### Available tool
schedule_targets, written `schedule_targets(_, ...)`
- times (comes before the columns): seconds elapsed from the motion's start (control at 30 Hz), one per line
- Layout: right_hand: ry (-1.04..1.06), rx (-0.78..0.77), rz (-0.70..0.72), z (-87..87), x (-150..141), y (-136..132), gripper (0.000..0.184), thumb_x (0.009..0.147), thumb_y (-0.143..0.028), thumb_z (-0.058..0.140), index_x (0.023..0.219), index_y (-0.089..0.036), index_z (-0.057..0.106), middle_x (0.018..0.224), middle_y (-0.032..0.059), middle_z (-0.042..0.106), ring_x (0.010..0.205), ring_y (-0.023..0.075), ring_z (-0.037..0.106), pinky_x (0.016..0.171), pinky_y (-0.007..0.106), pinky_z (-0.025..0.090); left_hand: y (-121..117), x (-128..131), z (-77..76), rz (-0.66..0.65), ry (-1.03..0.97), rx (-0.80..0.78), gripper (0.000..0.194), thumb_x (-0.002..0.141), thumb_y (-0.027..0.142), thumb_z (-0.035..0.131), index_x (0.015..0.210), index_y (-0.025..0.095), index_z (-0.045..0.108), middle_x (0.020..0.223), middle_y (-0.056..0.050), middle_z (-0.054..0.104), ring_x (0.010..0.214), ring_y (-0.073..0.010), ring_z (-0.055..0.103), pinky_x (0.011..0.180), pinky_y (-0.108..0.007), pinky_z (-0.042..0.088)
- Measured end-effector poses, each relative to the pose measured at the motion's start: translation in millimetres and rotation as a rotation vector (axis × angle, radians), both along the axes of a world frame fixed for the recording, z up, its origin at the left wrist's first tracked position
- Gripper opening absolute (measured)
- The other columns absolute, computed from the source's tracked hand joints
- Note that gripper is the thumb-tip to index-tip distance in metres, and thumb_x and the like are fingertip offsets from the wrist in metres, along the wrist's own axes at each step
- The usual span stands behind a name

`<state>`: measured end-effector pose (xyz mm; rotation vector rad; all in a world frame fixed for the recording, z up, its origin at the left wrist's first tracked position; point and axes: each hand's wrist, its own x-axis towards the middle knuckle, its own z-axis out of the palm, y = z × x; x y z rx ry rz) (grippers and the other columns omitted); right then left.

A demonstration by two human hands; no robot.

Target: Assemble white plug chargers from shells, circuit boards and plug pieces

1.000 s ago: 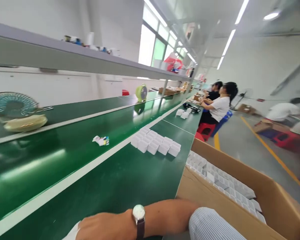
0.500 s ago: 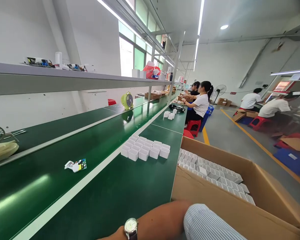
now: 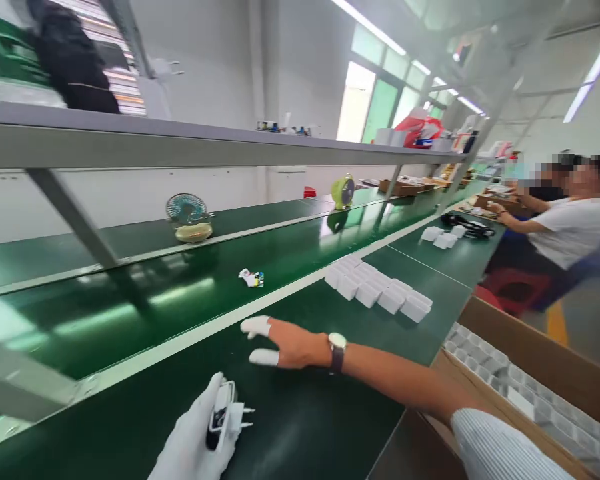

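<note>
Plug is now coming into view above the bench, my left hand gripping it; my right hand is hovering near the board, spread, empty, so staying free.

There are two fans — one plug — one wristwatch.

We hold one white plug casing in our gloved left hand, above the green bench. Two prongs point right; dark area visible at lower left.
</note>
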<state>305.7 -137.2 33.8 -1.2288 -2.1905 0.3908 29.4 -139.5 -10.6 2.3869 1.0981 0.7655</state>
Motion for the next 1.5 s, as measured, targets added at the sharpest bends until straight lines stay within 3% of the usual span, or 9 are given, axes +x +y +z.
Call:
schedule_targets(0.07,-0.013,-0.026,-0.256,-2.8,18.5,26.7,0.061,0.095,-0.047,0.062,0.147,-0.019,0.045,0.139,0.0117,0.06,0.122,0.0211,0.061,0.108,0.035,0.048,-3.6,-4.0,-0.6,0.022,0.022,-0.017,0.055,0.091,0.044,0.06,0.143,0.031,0.048,0.12,-0.004,0.074,0.105,-0.0256,0.072,0.089,-0.036,0.059)
schedule_targets(0.17,-0.007,-0.043,-0.385,-15.3,37.3,73.7,0.064,0.095,-0.041,0.061,0.149,-0.013,0.042,0.143,0.0209,0.053,0.129,0.0306,0.056,0.111,0.049,0.044,-4.2,-1.6,5.3,0.03,0.052,-0.132,0.052,0.095,0.047,0.053,0.143,0.028,0.05,0.119,-0.007,0.073,0.105,-0.0252,0.071,0.091,-0.036,0.057)
schedule_targets(0.37,-0.04,-0.065,-0.476,-50.3,17.7,153.7,0.072,0.084,-0.036,0.069,0.146,-0.009,0.045,0.146,0.0241,0.051,0.139,0.0387,0.046,0.115,0.051,0.038,-7.4,-4.4,12.0,0.054,0.026,-0.287,0.058,0.095,0.054,0.051,0.148,0.029,0.05,0.13,-0.009,0.069,0.115,-0.0293,0.066,0.099,-0.039,0.053)
schedule_targets(0.57,-0.004,0.001,-0.478,-52.3,-7.7,186.9,0.05,0.087,-0.034,0.064,0.134,-0.016,0.059,0.127,0.016,0.068,0.117,0.0306,0.063,0.103,0.041,0.047,1.8,-14.5,3.9,0.119,0.018,-0.396,0.066,0.092,0.052,0.055,0.153,0.031,0.045,0.139,-0.008,0.065,0.12,-0.0311,0.065,0.103,-0.039,0.051)
schedule_targets(0.7,0.014,0.052,-0.499,-44.9,10.2,156.2,0.052,0.088,-0.039,0.064,0.136,-0.019,0.059,0.126,0.0129,0.069,0.116,0.0294,0.063,0.104,0.042,0.047,10.7,-20.6,-1.5,0.165,0.084,-0.318,0.065,0.092,0.035,0.051,0.156,0.03,0.04,0.143,-0.009,0.062,0.126,-0.0304,0.061,0.106,-0.042,0.049)
schedule_targets(0.83,0.013,0.044,-0.546,-41.6,51.9,88.3,0.06,0.087,-0.047,0.066,0.14,-0.022,0.056,0.13,0.0119,0.067,0.118,0.0314,0.063,0.106,0.048,0.048,15.7,-21.5,-4.1,0.246,0.093,-0.265,0.061,0.094,0.031,0.046,0.155,0.031,0.04,0.146,-0.008,0.059,0.132,-0.0293,0.057,0.109,-0.045,0.046)
schedule_targets(1.1,-0.074,-0.019,-0.625,-62.9,108.5,-30.9,0.062,0.088,-0.051,0.067,0.14,-0.021,0.055,0.139,0.0154,0.059,0.131,0.0362,0.055,0.111,0.058,0.044,18.4,-12.9,-7.5,0.311,-0.033,-0.243,0.05,0.092,0.036,0.056,0.141,0.025,0.056,0.143,-0.008,0.061,0.131,-0.0275,0.058,0.109,-0.042,0.047)
schedule_targets(1.23,-0.107,0.104,-0.539,-42.7,85.0,-48.3,0.061,0.093,-0.047,0.065,0.147,-0.025,0.048,0.146,0.0142,0.053,0.135,0.0343,0.052,0.112,0.056,0.045,16.0,-7.3,-4.3,0.314,-0.131,-0.264,0.028,0.087,0.035,0.064,0.112,0.025,0.07,0.141,-0.008,0.062,0.126,-0.0278,0.061,0.104,-0.042,0.051)
schedule_targets(1.5,-0.063,0.298,-0.025,-6.3,-24.1,-27.1,0.046,0.1,-0.031,0.058,0.145,-0.024,0.049,0.139,0.0127,0.06,0.13,0.027,0.056,0.11,0.049,0.05,8.3,-9.0,16.7,0.381,-0.183,-0.254,0.021,0.088,0.035,0.063,0.106,0.025,0.067,0.14,-0.005,0.062,0.089,-0.0182,0.067,0.085,-0.037,0.055)
